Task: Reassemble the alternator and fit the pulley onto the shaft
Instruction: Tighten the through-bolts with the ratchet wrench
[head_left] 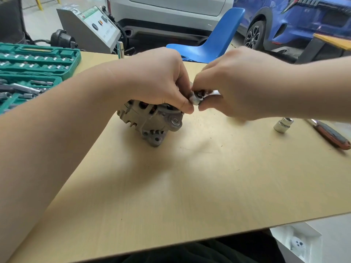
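The grey alternator (150, 120) lies on the wooden table (190, 186) near its middle. My left hand (159, 80) covers its top, fingers curled down over the housing and over a small silvery part (196, 97) at the shaft end. My right hand (237, 84) comes in from the right and pinches that same part with its fingertips. I cannot tell whether it is the pulley or a nut. The shaft itself is hidden behind both hands.
A green socket set case (34, 69) stands open at the left back. A loose chrome socket (283, 125) and a red-handled tool (330, 134) lie at the right. A blue chair (214, 40) and parked cars stand behind the table.
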Motion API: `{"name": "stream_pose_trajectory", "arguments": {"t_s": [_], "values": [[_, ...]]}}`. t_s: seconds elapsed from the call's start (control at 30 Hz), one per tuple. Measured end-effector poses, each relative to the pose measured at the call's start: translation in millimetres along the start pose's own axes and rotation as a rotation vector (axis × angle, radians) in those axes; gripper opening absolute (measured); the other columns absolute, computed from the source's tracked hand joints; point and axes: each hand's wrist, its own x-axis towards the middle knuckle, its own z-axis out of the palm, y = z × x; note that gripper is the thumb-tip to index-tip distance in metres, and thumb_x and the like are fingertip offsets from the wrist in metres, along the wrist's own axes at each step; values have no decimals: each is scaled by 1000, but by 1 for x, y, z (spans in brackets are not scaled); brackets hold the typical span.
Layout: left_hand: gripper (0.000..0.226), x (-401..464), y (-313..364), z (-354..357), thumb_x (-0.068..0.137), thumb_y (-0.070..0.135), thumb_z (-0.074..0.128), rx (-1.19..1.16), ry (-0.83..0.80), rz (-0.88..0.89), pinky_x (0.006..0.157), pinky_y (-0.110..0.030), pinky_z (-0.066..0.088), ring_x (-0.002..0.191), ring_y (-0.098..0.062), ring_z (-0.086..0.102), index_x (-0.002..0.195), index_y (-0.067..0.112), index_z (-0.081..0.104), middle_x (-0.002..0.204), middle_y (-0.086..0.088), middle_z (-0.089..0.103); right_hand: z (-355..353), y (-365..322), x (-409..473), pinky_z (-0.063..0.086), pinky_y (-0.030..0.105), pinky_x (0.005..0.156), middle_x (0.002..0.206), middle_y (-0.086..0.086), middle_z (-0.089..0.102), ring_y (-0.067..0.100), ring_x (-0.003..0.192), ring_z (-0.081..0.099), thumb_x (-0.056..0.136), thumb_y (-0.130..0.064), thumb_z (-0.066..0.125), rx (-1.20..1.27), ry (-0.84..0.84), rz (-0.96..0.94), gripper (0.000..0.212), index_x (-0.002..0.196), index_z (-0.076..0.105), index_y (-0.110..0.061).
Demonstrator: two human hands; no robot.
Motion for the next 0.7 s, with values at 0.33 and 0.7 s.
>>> {"name": "stream_pose_trajectory", "arguments": {"t_s": [0.33, 0.7], "values": [[15, 1, 0, 1, 68, 62, 91, -46, 47, -18, 65, -33, 59, 83, -15, 72, 76, 56, 80, 83, 13, 79, -13, -10, 11, 48, 21, 42, 57, -4, 72, 12, 53, 70, 79, -52, 84, 615, -172, 448, 36, 69, 76, -19], [17, 0, 0, 0, 65, 61, 92, -36, 28, -41, 70, -35, 60, 84, -12, 70, 76, 55, 81, 85, 15, 78, -12, -10, 10, 56, 28, 53, 61, -5, 74, 15, 62, 74, 80, -57, 78, 619, -174, 416, 37, 74, 77, -20]]}}
